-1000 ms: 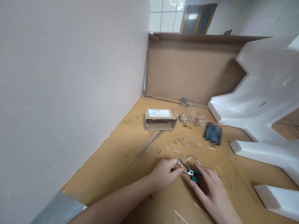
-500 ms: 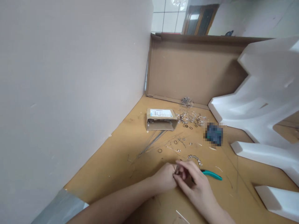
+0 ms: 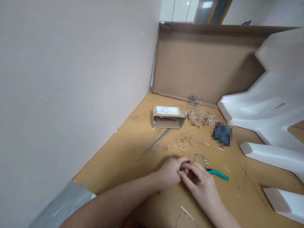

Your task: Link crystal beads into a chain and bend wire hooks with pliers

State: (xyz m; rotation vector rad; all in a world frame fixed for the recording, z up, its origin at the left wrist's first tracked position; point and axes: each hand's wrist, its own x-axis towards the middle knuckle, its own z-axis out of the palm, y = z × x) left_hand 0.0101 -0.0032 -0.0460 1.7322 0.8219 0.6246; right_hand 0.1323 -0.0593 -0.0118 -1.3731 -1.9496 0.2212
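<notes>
Since a second ago, the right hand (image 3: 203, 182) has shifted left to the left hand (image 3: 169, 171); fingertips meet at lower centre, clamped on what I cannot tell. Beside them, pliers (image 3: 218, 174) lie part-covered and a chain (image 3: 201, 157) looks linked; loose rings (image 3: 165, 146) and wires (image 3: 158, 141) near mid-frame seem unjoined.

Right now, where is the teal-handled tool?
In the head view, the teal-handled tool lies on the tabletop, right of centre, beside the right hand, which hides part of it, and just below the curved chain.
</notes>
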